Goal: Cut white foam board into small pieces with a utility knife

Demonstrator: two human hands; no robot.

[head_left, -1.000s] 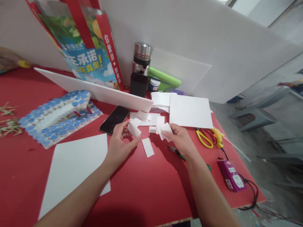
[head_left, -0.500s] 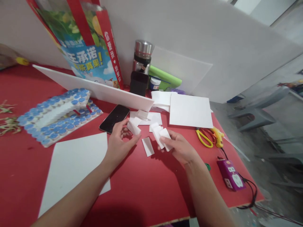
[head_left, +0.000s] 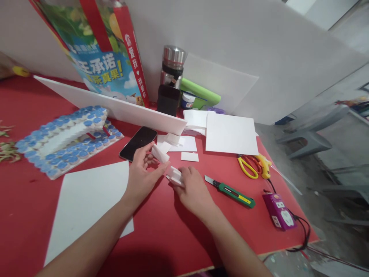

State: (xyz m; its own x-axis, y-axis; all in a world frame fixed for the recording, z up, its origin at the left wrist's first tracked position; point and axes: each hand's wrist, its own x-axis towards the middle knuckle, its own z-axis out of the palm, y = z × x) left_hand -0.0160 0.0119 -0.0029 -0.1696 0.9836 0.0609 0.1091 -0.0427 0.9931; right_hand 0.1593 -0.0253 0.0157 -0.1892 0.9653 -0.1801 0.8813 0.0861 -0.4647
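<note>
My left hand [head_left: 146, 165] pinches a small white board piece [head_left: 160, 153] between thumb and fingers, just above the red table. Close beside it, my right hand [head_left: 192, 188] is closed round several small white pieces [head_left: 175, 176], low over the tabletop. Behind the hands, one small white rectangle [head_left: 189, 156] lies flat, and more small pieces rest on a larger white sheet [head_left: 188, 143]. A black phone [head_left: 138, 143] lies behind my left hand. To the right of my right hand is a green utility knife [head_left: 233, 193] with its blade out.
A blue-and-white model [head_left: 69, 142] and a white sheet [head_left: 86, 207] occupy the left. A white board [head_left: 115, 105], printed bag [head_left: 106, 69] and metal flask [head_left: 173, 63] stand behind. Scissors [head_left: 247, 167], a yellow glue gun [head_left: 263, 166] and a purple power box [head_left: 279, 211] sit right.
My right hand has moved left and down towards my left hand, and the loose piece between them is no longer on the table. The utility knife has come into view.
</note>
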